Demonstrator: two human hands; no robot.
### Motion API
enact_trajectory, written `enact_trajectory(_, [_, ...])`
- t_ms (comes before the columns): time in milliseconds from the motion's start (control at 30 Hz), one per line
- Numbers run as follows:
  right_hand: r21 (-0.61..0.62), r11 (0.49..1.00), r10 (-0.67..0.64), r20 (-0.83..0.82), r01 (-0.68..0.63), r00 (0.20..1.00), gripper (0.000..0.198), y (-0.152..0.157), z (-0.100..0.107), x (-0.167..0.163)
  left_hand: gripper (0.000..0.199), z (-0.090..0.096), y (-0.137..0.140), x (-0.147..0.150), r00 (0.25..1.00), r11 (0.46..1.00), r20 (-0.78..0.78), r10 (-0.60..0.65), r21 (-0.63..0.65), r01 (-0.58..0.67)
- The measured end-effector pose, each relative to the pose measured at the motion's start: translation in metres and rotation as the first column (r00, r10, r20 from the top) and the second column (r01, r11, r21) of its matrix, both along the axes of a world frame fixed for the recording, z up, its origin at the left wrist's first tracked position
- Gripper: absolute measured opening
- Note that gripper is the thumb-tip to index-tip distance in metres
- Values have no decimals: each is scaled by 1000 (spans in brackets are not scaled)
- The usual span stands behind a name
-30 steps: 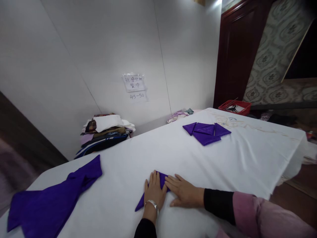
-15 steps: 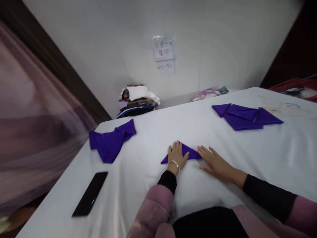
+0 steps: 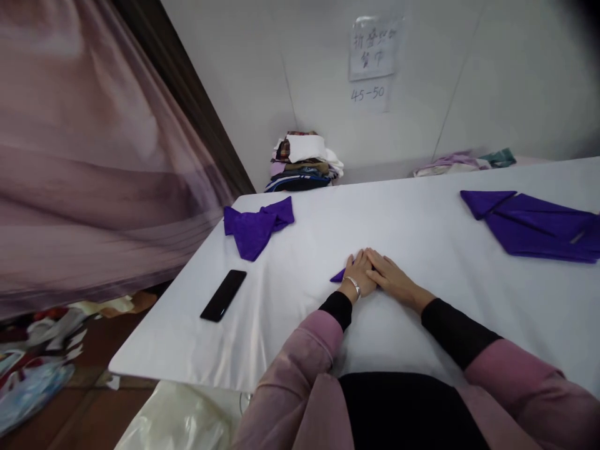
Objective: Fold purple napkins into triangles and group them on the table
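Observation:
A folded purple napkin (image 3: 338,275) lies flat on the white-covered table, mostly hidden beneath my hands. Only its pointed left tip shows clearly. My left hand (image 3: 360,274), with a bracelet at the wrist, rests palm down on it, fingers stretched out. My right hand (image 3: 392,278) lies flat against it from the right, its fingertips meeting the left hand's and its thumb over the left hand. Neither hand grasps anything. Farther left, another purple napkin (image 3: 255,231) is loosely folded with corners sticking out. To the right lie overlapping folded purple napkins (image 3: 534,225).
A black phone (image 3: 224,295) lies on the table (image 3: 290,325) at the left. Stacked clothes (image 3: 304,162) sit beyond the far edge, near a wall sign (image 3: 374,50). A pink curtain (image 3: 107,175) hangs at left. Bags (image 3: 37,387) lie on the floor.
My right hand has slid left along the napkin until it meets my left hand, covering the napkin's right end. The head view has turned left, showing more floor and curtain.

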State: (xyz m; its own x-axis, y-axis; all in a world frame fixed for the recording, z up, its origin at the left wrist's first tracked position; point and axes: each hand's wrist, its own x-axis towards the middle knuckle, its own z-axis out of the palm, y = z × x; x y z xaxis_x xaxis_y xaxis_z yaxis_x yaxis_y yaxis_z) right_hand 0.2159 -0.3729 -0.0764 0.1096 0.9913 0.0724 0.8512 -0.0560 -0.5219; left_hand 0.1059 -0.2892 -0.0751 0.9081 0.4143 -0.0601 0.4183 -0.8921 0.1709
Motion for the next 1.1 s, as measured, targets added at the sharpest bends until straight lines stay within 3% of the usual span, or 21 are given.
enact_trajectory(133, [-10,1000,-6,73,7,997,69,-1,-6,1,61,2,4,-17,997,997,7,72,-16,-72])
enact_trajectory(400, [2,1000,-11,245,11,970,73,0,-10,-4,72,9,21,-97,969,969,-35,245,-7,-246])
enact_trajectory(500, [3,1000,-10,269,10,963,75,-1,-11,-4,71,9,20,-113,955,955,26,295,-25,-295])
enact_trajectory(667, [30,1000,-12,276,4,961,74,-1,-15,-3,46,12,18,-111,921,945,212,327,-88,-315])
enact_trajectory(800, [51,999,-12,298,-4,955,72,-1,-17,-3,20,17,19,-104,908,933,218,358,-127,-337])
enact_trajectory(1100, [119,993,-48,325,10,945,74,0,-40,1,20,11,16,-111,873,916,277,401,-137,-377])
